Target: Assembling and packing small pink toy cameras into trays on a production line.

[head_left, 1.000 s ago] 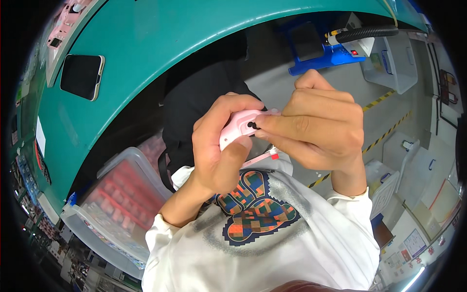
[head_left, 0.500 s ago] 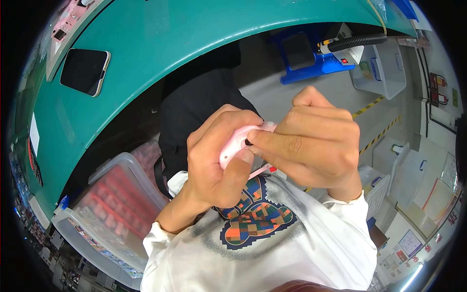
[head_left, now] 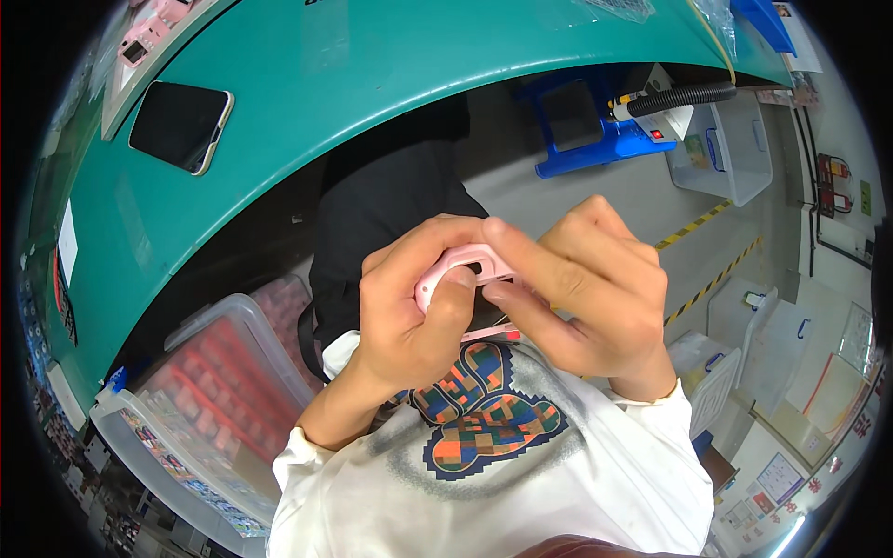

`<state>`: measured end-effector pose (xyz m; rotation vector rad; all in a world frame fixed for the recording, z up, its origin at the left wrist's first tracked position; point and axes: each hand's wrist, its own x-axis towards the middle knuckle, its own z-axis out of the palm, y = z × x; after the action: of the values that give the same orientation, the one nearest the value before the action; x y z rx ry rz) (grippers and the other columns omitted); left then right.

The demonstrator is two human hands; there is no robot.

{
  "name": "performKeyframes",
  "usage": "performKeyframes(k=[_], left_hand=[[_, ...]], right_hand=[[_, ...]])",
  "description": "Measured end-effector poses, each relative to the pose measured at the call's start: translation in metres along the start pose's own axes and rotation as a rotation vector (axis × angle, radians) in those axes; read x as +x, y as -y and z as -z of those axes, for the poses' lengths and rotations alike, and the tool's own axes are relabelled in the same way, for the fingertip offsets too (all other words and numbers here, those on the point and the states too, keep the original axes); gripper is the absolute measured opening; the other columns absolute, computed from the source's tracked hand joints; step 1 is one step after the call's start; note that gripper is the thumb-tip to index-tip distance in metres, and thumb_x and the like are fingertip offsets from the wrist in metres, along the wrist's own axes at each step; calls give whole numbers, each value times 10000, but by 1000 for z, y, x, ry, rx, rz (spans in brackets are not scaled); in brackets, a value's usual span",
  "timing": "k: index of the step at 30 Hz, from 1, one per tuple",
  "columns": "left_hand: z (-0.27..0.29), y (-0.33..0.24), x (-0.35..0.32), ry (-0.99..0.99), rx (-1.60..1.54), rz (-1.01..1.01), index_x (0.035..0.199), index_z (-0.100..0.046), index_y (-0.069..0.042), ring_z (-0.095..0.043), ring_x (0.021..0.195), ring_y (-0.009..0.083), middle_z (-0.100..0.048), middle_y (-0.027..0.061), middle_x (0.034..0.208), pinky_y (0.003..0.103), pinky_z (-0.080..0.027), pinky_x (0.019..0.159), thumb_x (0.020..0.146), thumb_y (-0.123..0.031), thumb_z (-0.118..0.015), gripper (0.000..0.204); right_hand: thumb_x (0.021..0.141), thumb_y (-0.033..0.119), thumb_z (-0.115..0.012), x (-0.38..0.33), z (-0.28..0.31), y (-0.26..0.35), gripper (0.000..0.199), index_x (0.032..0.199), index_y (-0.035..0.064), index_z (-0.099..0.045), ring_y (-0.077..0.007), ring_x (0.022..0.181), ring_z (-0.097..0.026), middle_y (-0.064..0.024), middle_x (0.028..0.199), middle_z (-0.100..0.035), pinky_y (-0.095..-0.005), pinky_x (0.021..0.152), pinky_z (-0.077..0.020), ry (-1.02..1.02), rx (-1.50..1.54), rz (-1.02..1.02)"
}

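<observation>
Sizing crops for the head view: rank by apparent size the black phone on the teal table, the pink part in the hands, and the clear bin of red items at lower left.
1. clear bin of red items, clearly largest.
2. black phone.
3. pink part, though the left hand and right hand cover much of it, and it sits nearer the camera, so 2 versus 3 is unsure.

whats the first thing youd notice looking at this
Both hands meet at the middle of the picture: the left hand and right hand pinch a small pink plastic part between their fingers, above a white shirt with a colourful checked print. Behind them a teal table arcs across the top, with a dark phone lying at its left. A clear bin of red parts sits lower left.
</observation>
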<state>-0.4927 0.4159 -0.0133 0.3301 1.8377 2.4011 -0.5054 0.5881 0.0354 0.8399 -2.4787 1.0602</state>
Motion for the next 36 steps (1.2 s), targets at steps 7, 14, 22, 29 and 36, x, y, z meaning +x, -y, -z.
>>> performKeyframes(k=[7, 14, 22, 29, 36], left_hand=[[17, -9, -4, -58, 110, -99, 1068, -657, 62, -632, 826, 242, -698, 189, 1001, 298, -515, 758, 811, -11, -528, 297], [101, -87, 47, -379, 572, -459, 1077, -682, 21, -634, 887, 238, -709, 151, 1042, 336, -507, 843, 858, -108, -574, 275], [257, -154, 186, -654, 1183, -385, 1128, -674, 29, -628, 848, 220, -708, 120, 1004, 313, -504, 768, 926, -260, -615, 358], [369, -117, 287, -609, 1091, -76, 1168, -656, 36, -661, 992, 266, -704, 177, 1112, 370, -524, 866, 917, -334, -622, 448], [270, -131, 224, -594, 1181, -568, 1109, -670, 28, -630, 833, 196, -698, 140, 1029, 279, -501, 807, 991, -295, -583, 355]], right_hand=[[704, 9, -750, -4, -9, -14, 377, 1079, -29, -760, -136, 644, -446, -51, 742, -586, -244, 596, -374, -25, 381, -94], [800, -15, -715, 42, -39, -56, 266, 1065, -2, -742, -168, 730, -526, -54, 855, -615, -259, 695, -444, -137, 306, -123], [882, 153, -694, 132, -82, -86, 240, 1085, 31, -734, -240, 1007, -571, -78, 1106, -621, -353, 905, -448, -124, -74, 37], [914, 229, -661, 134, -93, -99, 304, 1150, 49, -727, -249, 1151, -571, -72, 1245, -626, -379, 1024, -427, -41, -117, -45], [918, 229, -646, 150, -107, -110, 357, 1220, 52, -713, -260, 1300, -536, -67, 1398, -602, -390, 1125, -373, -69, -235, 104]])
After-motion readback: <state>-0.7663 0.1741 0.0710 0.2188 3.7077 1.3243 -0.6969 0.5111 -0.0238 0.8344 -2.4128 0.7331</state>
